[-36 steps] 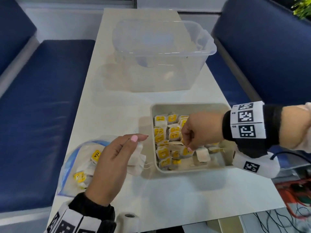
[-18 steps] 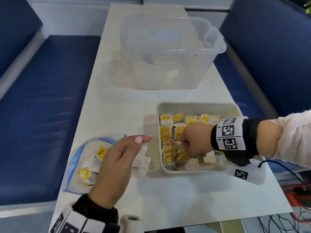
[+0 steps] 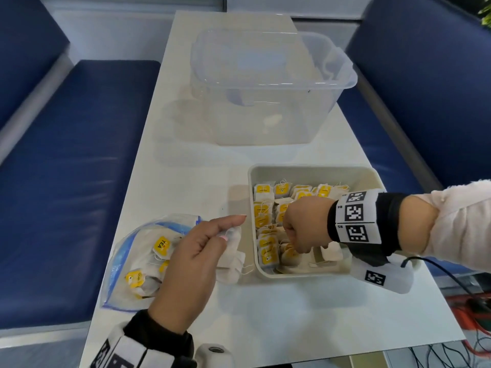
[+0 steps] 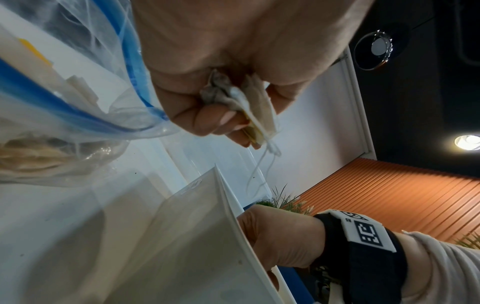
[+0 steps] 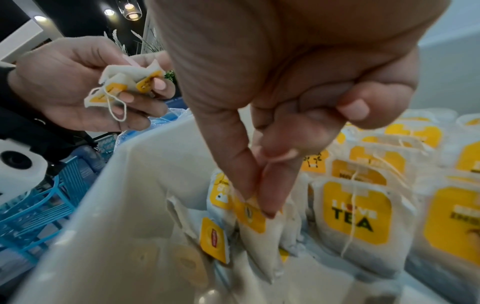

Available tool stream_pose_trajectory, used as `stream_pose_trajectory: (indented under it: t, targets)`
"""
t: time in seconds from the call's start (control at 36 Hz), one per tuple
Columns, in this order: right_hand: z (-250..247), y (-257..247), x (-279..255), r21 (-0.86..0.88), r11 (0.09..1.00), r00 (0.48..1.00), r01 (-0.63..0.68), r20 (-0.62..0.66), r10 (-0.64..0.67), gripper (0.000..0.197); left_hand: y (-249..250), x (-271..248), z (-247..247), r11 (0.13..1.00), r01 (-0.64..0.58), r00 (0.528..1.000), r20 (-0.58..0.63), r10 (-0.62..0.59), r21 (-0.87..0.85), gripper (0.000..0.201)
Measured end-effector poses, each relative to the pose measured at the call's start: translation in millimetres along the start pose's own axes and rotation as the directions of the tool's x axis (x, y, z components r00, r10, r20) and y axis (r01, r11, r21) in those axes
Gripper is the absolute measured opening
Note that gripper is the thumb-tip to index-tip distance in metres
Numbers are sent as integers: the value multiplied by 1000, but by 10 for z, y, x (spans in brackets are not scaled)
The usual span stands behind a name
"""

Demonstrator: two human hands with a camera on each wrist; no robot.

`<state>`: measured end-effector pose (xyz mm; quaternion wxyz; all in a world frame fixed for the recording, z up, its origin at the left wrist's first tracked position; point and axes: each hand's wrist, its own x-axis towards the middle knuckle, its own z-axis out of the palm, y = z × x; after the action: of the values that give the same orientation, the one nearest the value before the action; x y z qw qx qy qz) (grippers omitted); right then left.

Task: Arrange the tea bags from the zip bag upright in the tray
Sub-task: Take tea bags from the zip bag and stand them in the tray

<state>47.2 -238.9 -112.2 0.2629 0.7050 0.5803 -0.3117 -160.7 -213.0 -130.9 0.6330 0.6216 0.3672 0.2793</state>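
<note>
A beige tray (image 3: 313, 170) on the white table holds several upright tea bags (image 3: 264, 217) with yellow tags. My right hand (image 3: 305, 224) is inside the tray near its front left, thumb and forefinger pinching one tea bag (image 5: 255, 230) by its top as it stands among the others. My left hand (image 3: 191, 261) hovers left of the tray and grips a small bunch of tea bags (image 3: 231, 258), also seen as tea bags (image 5: 122, 88) in the right wrist view. The clear zip bag (image 3: 132, 261) with a blue seal lies under that hand, with more tea bags inside.
A large clear plastic tub (image 3: 265, 86) stands behind the tray. Blue bench seats (image 3: 66, 168) flank the narrow table (image 3: 292, 314) on both sides. Cables (image 3: 478, 309) lie on the floor at the lower right.
My right hand has moved down and left inside the tray, lowering its tea bag among the front rows. My left hand has stayed beside the tray with its bunch.
</note>
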Motion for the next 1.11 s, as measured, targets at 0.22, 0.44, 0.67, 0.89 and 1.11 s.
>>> stream_pose_trajectory:
  t: [0.22,0.44,0.67,0.89,1.11]
  targets:
    - [-63,70,-66,78,996,999,33,-18,-32,10,2,34,-1,999,27,999,17,-27,-18,38]
    - [-488,6,-484,304,893,869,332,-467,-164,11,215,100,-26,976,43,997,65,-30,-215,40]
    - [-561,-199,-736,310,638,631,704,-685,-364,41,340,133,-17,909,92,975,222,1,-407,51]
    - [-597,-273,-759,428,537,635,727,-716,-289,10,406,32,-60,938,40,961,269,58,-344,41]
    - [-646,-246,-801,468,583,688,664,-688,-232,14,445,6,-86,970,-137,967,183,174,-201,67]
